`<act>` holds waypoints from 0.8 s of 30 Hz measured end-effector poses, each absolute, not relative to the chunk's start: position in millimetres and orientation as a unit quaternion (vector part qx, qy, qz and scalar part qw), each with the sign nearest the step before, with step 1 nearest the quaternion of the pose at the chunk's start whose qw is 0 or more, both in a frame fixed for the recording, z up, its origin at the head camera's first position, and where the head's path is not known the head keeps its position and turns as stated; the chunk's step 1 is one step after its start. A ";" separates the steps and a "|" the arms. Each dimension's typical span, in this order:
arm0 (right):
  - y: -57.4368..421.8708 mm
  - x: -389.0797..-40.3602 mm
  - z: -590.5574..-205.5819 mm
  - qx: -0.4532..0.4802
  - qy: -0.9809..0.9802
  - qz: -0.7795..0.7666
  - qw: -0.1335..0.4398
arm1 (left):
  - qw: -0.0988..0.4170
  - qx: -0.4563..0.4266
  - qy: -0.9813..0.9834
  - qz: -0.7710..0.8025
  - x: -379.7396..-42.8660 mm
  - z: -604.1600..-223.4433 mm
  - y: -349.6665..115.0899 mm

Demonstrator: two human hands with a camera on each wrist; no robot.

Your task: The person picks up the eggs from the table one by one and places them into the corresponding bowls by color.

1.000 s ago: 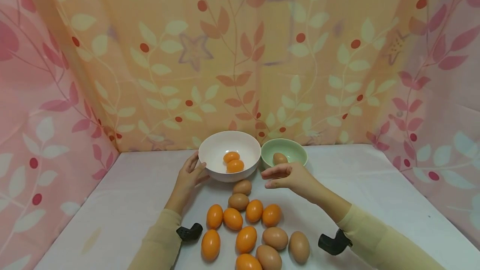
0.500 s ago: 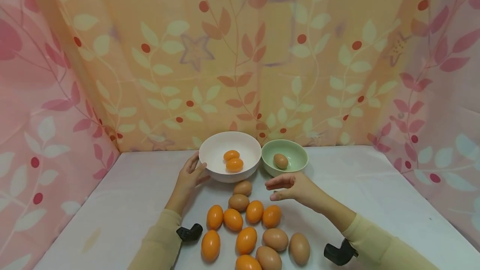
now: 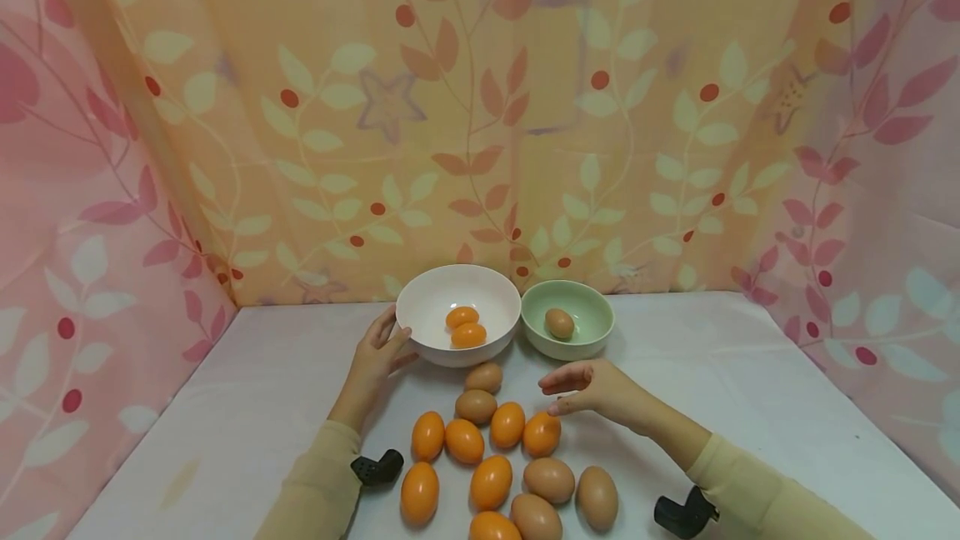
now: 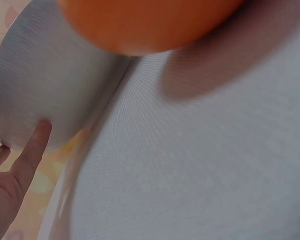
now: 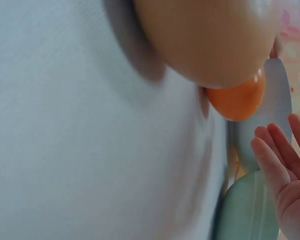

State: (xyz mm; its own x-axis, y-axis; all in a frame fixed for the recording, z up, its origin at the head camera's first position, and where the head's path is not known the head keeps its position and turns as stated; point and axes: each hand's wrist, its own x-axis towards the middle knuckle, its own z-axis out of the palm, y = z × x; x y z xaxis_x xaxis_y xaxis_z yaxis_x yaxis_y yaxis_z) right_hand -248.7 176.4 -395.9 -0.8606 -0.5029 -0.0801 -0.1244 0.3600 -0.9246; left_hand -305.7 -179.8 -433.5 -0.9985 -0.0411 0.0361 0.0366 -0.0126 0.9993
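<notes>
My left hand [image 3: 371, 365] rests against the left side of a white bowl [image 3: 416, 315] that holds two orange eggs [image 3: 468, 335]. In the left wrist view, an extended finger [image 4: 34, 147] touches the bowl's outer wall. My right hand [image 3: 600, 394] holds nothing; its fingers are loosely extended above the table, in front of a green bowl [image 3: 596, 323] with one brown egg [image 3: 559, 323] inside. The right thumb overlaps the edge of an orange egg [image 3: 542, 434] in the head view. From the right wrist, the open fingers [image 5: 272, 165] show beside the green bowl.
Several more orange eggs [image 3: 491, 483] and brown eggs [image 3: 549, 480] lie on the white tablecloth [image 3: 247, 415] between the forearms. Two brown eggs [image 3: 476, 407] sit just before the white bowl. A floral curtain [image 3: 465, 107] stands behind the bowls and along both sides.
My right hand has drawn back from over the front of the green bowl toward the loose eggs, uncovering the brown egg inside. The left hand has stayed at the white bowl.
</notes>
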 end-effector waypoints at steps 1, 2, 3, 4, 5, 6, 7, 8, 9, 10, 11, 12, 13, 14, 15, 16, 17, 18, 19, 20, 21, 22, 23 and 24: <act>177.0 -249.2 -397.3 -0.193 0.805 -0.531 0.181 | 0.027 0.004 -0.702 -0.711 -305.5 -433.3 -179.6; 177.6 -249.7 -398.6 -0.193 0.803 -0.533 0.185 | 0.027 0.004 -0.703 -0.711 -305.2 -432.9 -179.4; 178.0 -250.0 -399.9 -0.193 0.800 -0.535 0.190 | 0.027 0.004 -0.704 -0.710 -305.0 -433.0 -179.4; 178.4 -250.3 -401.2 -0.194 0.797 -0.538 0.196 | 0.027 0.005 -0.704 -0.709 -304.9 -432.7 -179.2; 178.6 -250.5 -402.5 -0.194 0.793 -0.541 0.201 | 0.028 0.005 -0.705 -0.709 -304.8 -432.4 -179.1; 178.7 -250.6 -403.7 -0.195 0.792 -0.541 0.205 | 0.028 0.006 -0.705 -0.708 -304.9 -432.4 -179.0; 178.7 -250.7 -404.9 -0.196 0.790 -0.542 0.210 | 0.029 0.004 -0.705 -0.708 -304.7 -432.3 -179.0; 178.6 -250.6 -405.9 -0.197 0.789 -0.542 0.215 | 0.029 0.003 -0.705 -0.709 -304.6 -432.2 -179.0; 178.3 -250.5 -406.8 -0.198 0.789 -0.539 0.218 | 0.029 0.003 -0.705 -0.709 -304.5 -432.1 -178.8; 178.0 -250.3 -407.6 -0.198 0.790 -0.536 0.221 | 0.028 0.004 -0.704 -0.709 -304.3 -431.5 -178.8; 177.5 -250.2 -408.3 -0.198 0.791 -0.534 0.224 | 0.028 0.005 -0.703 -0.710 -304.1 -431.3 -178.8; 177.0 -250.1 -408.9 -0.198 0.791 -0.532 0.227 | 0.028 0.004 -0.703 -0.710 -304.1 -431.2 -178.9; 176.5 -250.1 -409.5 -0.198 0.792 -0.530 0.229 | 0.027 0.003 -0.704 -0.710 -303.7 -430.9 -179.0; 175.9 -250.1 -410.0 -0.197 0.791 -0.531 0.232 | 0.027 0.005 -0.704 -0.710 -303.7 -430.7 -179.0; 175.3 -250.1 -410.7 -0.196 0.790 -0.532 0.235 | 0.026 0.006 -0.704 -0.710 -303.8 -430.8 -179.1; 174.9 -250.2 -411.4 -0.195 0.790 -0.532 0.236 | 0.027 0.004 -0.704 -0.709 -303.9 -430.8 -179.3; 174.4 -250.3 -412.0 -0.194 0.790 -0.532 0.237 | 0.027 0.006 -0.705 -0.709 -303.9 -430.8 -179.3; 174.0 -250.4 -412.7 -0.193 0.790 -0.531 0.237 | 0.027 0.005 -0.705 -0.709 -304.0 -430.8 -179.4; 173.6 -250.4 -413.4 -0.192 0.791 -0.530 0.238 | 0.027 0.008 -0.705 -0.708 -304.0 -430.7 -179.3; 173.3 -250.3 -414.2 -0.191 0.792 -0.529 0.239 | 0.027 0.008 -0.705 -0.709 -304.0 -430.8 -179.3; 173.0 -250.2 -414.8 -0.190 0.792 -0.528 0.241 | 0.027 0.008 -0.705 -0.709 -303.9 -430.7 -179.1; 172.8 -250.0 -415.1 -0.189 0.793 -0.526 0.241 | 0.027 0.006 -0.704 -0.709 -303.7 -430.8 -179.2; 172.6 -250.0 -415.4 -0.190 0.794 -0.525 0.242 | 0.026 0.007 -0.704 -0.710 -303.6 -430.8 -179.0; 172.4 -249.7 -415.6 -0.189 0.795 -0.523 0.244 | 0.026 0.006 -0.703 -0.711 -303.6 -431.0 -179.1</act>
State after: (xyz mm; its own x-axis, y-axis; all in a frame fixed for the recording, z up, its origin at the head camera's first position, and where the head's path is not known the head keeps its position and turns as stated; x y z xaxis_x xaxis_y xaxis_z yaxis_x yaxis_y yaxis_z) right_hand -249.7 172.4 -415.6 -0.8100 -0.5548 -0.1898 -0.0458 0.3826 -0.9228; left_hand -303.6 -179.1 -431.0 -0.9986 -0.0447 0.0282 0.0287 -0.0100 0.9995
